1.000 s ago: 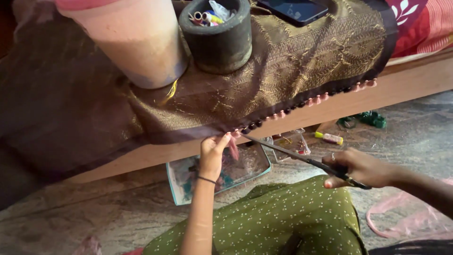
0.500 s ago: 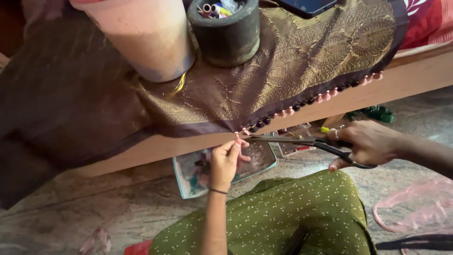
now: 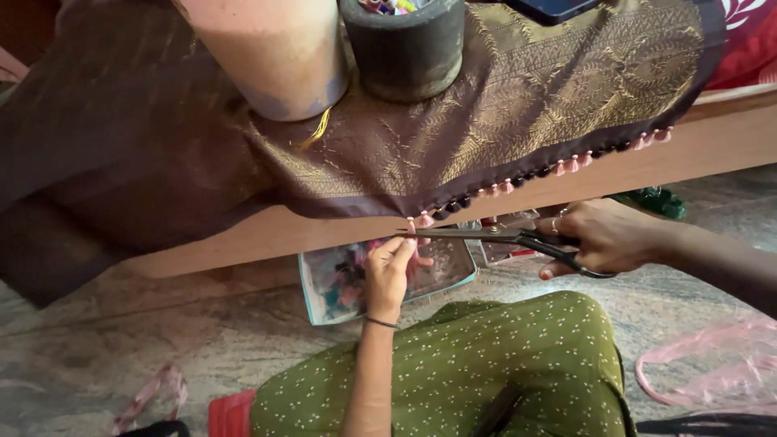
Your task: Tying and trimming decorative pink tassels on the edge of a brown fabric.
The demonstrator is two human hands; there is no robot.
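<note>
The left hand (image 3: 388,271) pinches a pink tassel (image 3: 424,220) hanging from the hem of the brown-and-gold fabric (image 3: 486,137), which drapes over the wooden bench (image 3: 728,142) edge. The right hand (image 3: 603,236), at about 3 o'clock from the left, has its grip closed around the handles of the scissors (image 3: 486,235), whose blades look nearly together, tips right at the tassel and the left fingertips.

The likely trouble: the blade tips sit so close to the pinching fingers that a snip could nick them, or cut the hem instead of the loose thread.

Compared with half a second ago, the scissors sit closer to the tassel and the left hand has risen slightly toward 12 o'clock.
</note>
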